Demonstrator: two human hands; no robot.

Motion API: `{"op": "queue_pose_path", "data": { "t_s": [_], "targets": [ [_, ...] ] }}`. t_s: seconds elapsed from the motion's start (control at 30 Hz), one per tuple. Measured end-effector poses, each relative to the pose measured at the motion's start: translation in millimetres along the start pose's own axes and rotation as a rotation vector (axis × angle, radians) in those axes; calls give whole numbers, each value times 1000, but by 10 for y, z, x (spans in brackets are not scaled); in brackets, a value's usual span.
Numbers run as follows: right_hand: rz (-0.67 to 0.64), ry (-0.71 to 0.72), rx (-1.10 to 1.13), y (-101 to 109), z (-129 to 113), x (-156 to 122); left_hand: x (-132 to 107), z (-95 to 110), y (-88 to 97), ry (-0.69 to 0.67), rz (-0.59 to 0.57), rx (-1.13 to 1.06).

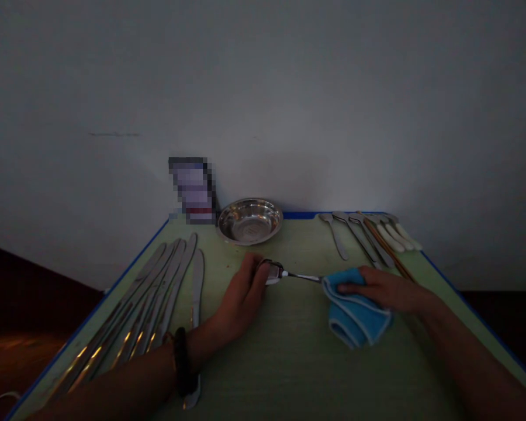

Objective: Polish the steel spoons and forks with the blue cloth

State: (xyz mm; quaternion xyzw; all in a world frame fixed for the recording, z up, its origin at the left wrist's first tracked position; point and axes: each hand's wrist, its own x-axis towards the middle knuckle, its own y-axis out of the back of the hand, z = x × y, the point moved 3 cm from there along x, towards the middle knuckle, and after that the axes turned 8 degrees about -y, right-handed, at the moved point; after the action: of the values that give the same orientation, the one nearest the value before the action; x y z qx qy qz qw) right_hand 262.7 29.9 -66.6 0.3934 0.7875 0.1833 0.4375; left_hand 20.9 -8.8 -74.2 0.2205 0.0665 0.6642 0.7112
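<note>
My left hand (244,295) grips a shiny metal spoon (301,276) by its bowl end, above the middle of the table. The spoon lies about level, its handle pointing right. My right hand (379,287) is closed on a folded blue cloth (355,321) with pale edging. The cloth wraps the tip of the spoon's handle, which is hidden in it. Under and beside my left forearm lie several table knives (158,292), fanned out, and a single knife (197,286) lies closest to my wrist.
A round steel bowl (249,240) stands at the back against the wall. Left of it leans a blurred, phone-like object (193,190). At the back right lie metal spoons (339,241), brown chopsticks (386,245) and white-handled cutlery (391,238). Blue edging (300,215) borders the green table.
</note>
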Motion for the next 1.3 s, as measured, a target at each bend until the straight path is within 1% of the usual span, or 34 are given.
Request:
{"op": "queue_pose_path", "data": {
  "t_s": [0.07, 0.17, 0.27, 0.33, 0.5, 0.57, 0.67, 0.87, 0.97, 1.03, 1.17, 1.3],
  "targets": [
    [-21, -2, 71, -2, 57, 16, -5, -11, -1, 19, -1, -38],
    [-83, 26, 108, -45, 87, 33, -12, 2, -12, -4, -53, -36],
    [-56, 36, 69, -51, 94, 28, -19, 3, -17, 1, -82, -38],
    [-54, 36, 30, -59, 71, 17, -21, -4, -15, -4, -84, -33],
    [-164, 67, -14, -154, -80, -12, -13, -15, -17, -54, -95, 47],
    [-155, 79, -20, -186, -125, -16, -9, -6, -28, -66, -117, 74],
    [-100, 72, -18, -228, -159, -7, -8, 24, -53, -85, -160, 104],
    [-39, 85, 33, -351, -253, 29, -11, 65, -74, -124, -223, 131],
    [29, 73, 60, -397, -273, 42, -8, 53, -61, -126, -220, 128],
    [47, 75, 78, -421, -275, 48, -9, 45, -59, -133, -221, 126],
    [-15, 109, 72, -418, -280, 49, -15, 37, -51, -128, -196, 114],
    [-83, 95, 18, -282, -210, 32, 5, 15, -4, -64, -106, 53]
  ]
}}
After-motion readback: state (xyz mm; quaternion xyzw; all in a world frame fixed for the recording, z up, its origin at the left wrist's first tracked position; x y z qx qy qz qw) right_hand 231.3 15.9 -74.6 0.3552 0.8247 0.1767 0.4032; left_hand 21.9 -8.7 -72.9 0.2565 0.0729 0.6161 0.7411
